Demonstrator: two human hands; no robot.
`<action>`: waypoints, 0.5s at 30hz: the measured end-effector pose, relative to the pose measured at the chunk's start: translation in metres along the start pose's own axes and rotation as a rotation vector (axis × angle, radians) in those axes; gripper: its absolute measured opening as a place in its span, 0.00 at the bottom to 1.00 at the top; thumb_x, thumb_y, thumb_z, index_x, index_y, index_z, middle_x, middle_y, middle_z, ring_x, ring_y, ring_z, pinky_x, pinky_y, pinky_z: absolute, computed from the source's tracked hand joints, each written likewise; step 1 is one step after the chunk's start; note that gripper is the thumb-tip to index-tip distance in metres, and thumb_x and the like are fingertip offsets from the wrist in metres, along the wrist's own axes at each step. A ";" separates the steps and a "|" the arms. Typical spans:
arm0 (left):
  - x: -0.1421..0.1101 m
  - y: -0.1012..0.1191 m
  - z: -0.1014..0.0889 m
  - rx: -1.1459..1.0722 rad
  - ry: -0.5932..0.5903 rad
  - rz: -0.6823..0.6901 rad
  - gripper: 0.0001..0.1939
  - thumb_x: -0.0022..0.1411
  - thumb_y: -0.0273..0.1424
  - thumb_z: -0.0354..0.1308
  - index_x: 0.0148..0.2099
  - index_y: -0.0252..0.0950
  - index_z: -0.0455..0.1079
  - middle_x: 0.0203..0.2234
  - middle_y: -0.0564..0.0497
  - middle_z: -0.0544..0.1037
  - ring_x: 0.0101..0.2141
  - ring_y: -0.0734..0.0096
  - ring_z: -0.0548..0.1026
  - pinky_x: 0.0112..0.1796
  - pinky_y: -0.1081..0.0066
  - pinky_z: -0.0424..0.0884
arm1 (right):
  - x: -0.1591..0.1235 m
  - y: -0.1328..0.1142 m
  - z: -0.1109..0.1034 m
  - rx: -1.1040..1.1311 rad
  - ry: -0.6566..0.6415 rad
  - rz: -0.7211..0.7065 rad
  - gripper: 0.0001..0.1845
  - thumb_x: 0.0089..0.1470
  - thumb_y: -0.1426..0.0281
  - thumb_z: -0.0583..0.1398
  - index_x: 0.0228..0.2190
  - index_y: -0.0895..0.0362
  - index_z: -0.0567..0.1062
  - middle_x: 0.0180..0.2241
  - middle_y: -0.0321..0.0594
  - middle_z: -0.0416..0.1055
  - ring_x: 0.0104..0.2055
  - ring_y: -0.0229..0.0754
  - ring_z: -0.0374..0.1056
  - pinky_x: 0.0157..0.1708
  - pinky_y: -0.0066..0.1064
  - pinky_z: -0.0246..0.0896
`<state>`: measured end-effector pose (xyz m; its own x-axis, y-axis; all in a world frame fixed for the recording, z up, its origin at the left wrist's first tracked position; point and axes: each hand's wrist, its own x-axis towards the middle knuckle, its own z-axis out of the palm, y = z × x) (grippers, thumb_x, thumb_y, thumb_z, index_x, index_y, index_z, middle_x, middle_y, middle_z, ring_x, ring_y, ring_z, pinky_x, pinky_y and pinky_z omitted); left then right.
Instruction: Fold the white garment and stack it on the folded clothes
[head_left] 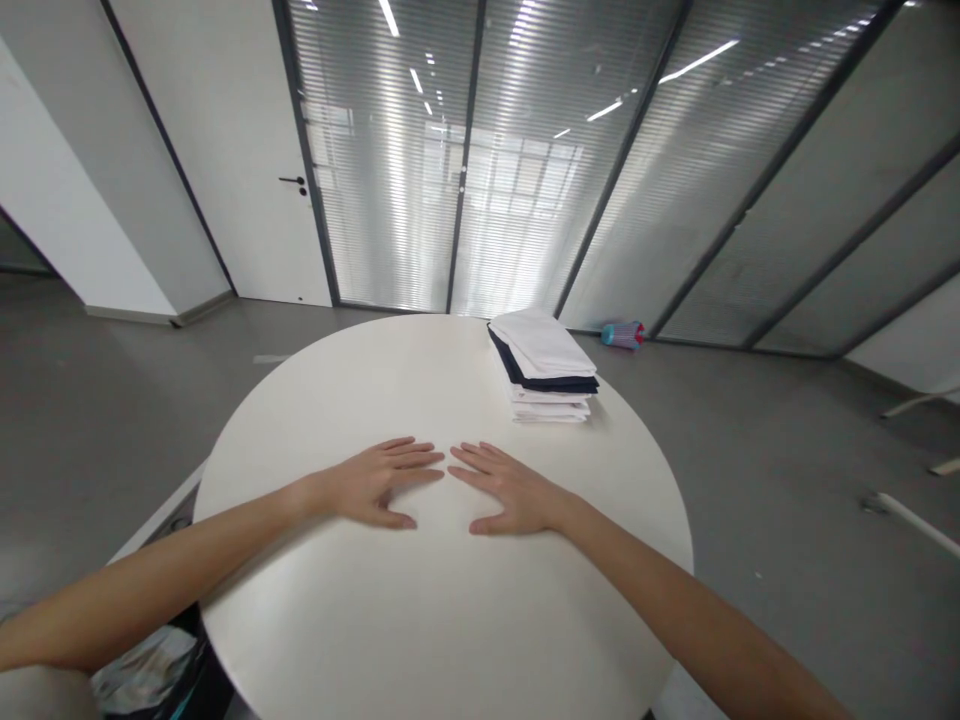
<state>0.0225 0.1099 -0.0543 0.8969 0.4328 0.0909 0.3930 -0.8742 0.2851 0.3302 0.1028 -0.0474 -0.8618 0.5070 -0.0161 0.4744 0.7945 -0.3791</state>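
Note:
My left hand lies flat, palm down, on the round white table, fingers pointing right. My right hand lies flat beside it, fingers pointing left, fingertips almost meeting those of the left. Neither hand holds anything. A stack of folded cloths, white with one dark layer, sits at the far right of the table, apart from both hands.
A blue and pink bottle lies on the grey floor by the glass wall behind the table. A dark bin with a bag stands under the table's left edge. White furniture legs are at the right. A white door is at the back left.

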 end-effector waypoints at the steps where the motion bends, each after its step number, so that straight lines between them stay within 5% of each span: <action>1: 0.000 0.000 0.000 -0.007 0.000 0.000 0.43 0.62 0.53 0.58 0.72 0.45 0.51 0.69 0.45 0.53 0.67 0.48 0.54 0.66 0.49 0.48 | 0.000 0.000 0.000 -0.002 0.000 0.001 0.48 0.56 0.42 0.58 0.69 0.53 0.52 0.71 0.45 0.39 0.73 0.50 0.34 0.71 0.47 0.27; 15: 0.000 -0.001 -0.001 0.003 -0.023 -0.016 0.42 0.63 0.53 0.57 0.73 0.45 0.50 0.70 0.45 0.52 0.68 0.50 0.52 0.66 0.49 0.47 | 0.000 -0.001 -0.001 -0.031 0.006 0.003 0.49 0.56 0.42 0.57 0.68 0.54 0.54 0.71 0.46 0.40 0.73 0.48 0.35 0.71 0.46 0.28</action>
<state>0.0224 0.1109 -0.0533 0.8951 0.4412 0.0643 0.4076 -0.8682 0.2832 0.3294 0.1025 -0.0463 -0.8591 0.5116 -0.0117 0.4827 0.8026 -0.3505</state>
